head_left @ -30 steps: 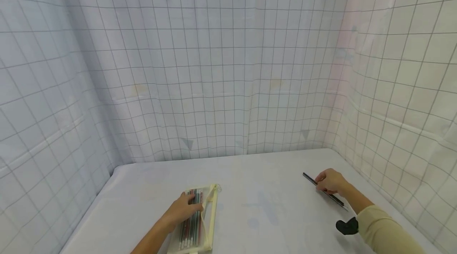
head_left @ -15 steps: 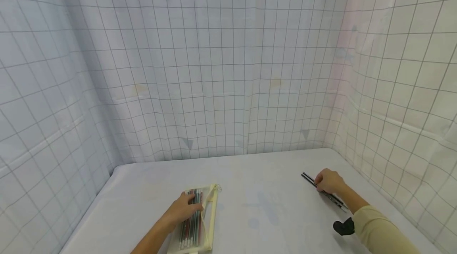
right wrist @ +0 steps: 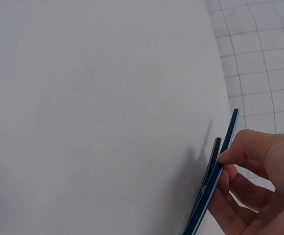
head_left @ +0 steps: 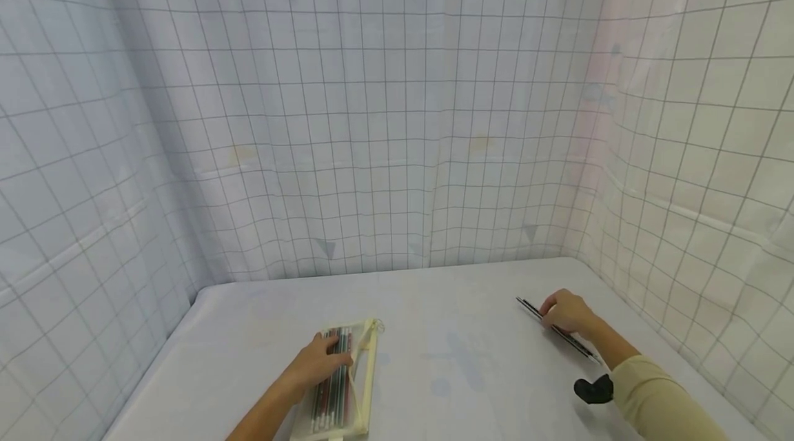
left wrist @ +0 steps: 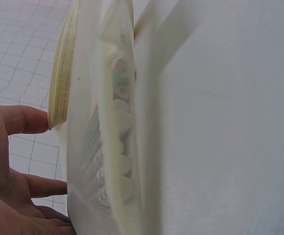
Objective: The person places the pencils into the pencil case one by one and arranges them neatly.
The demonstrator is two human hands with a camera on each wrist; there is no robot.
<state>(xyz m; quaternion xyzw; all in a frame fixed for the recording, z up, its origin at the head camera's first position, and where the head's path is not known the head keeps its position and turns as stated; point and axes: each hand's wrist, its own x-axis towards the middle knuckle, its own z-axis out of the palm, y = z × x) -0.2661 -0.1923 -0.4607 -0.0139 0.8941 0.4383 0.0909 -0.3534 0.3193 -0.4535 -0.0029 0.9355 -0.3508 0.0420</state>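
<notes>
On the table lies a clear pencil case (head_left: 369, 375) with pale yellow edging, holding several pencils (head_left: 329, 403) side by side. My left hand (head_left: 315, 364) rests on it with fingers spread and fairly straight. In the left wrist view the thumb and fingertips touch the case near its zipper (left wrist: 62, 68), and rounded white pencil ends show through the wall. Over at the right, my right hand (head_left: 566, 310) pinches two dark pencils (right wrist: 211, 186) between thumb and fingers, close over the table. The pencils slant, and their shadow falls beside them in the right wrist view.
White cloth covers the table (head_left: 446, 331). Gridded white curtains (head_left: 397, 151) hang at the back and on both sides. A black rounded piece (head_left: 593, 389) sticks out beside the right sleeve (head_left: 660, 396).
The right hand has shifted slightly left with the pencils, which showed as a single dark line a second ago and as a spread pair half a second ago. The left hand and case stay put.
</notes>
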